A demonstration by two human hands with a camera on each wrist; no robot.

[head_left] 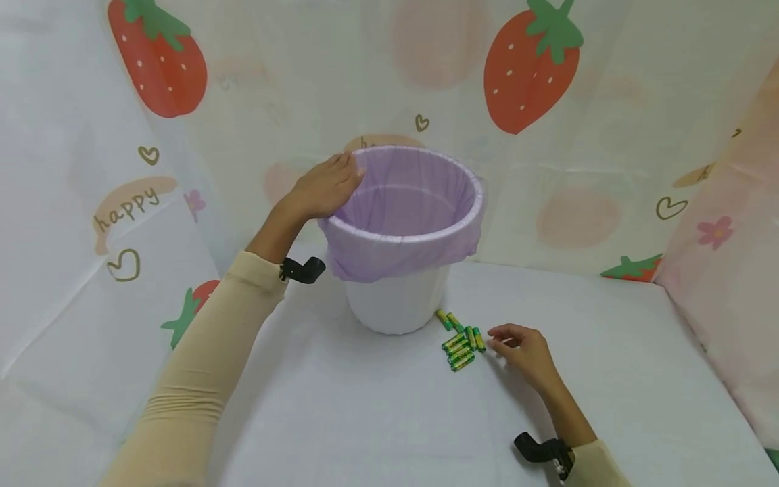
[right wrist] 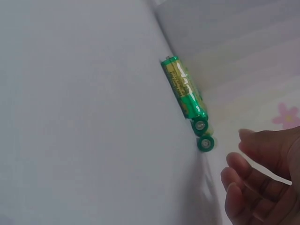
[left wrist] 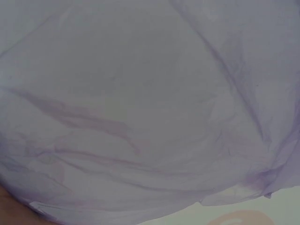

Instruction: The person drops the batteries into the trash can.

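Note:
A white trash can [head_left: 395,304] stands upright on the table, its rim covered by a purple trash bag [head_left: 402,257] folded over the outside. My left hand [head_left: 328,186] grips the rim at the left side; some of its fingers are hidden. Folds of the bag [left wrist: 140,117] fill the left wrist view. Several green and yellow batteries [head_left: 459,343] lie on the table to the right of the can's base. Just right of them hovers my right hand [head_left: 526,352], thumb and fingers apart and holding nothing. In the right wrist view, a battery [right wrist: 184,88] lies near the fingertips.
A white cloth covers the table [head_left: 365,419]. Behind it hangs a pale curtain [head_left: 292,88] printed with strawberries and hearts, and a pink patterned sheet [head_left: 730,270] rises at the right edge. Black wrist cameras sit on both forearms.

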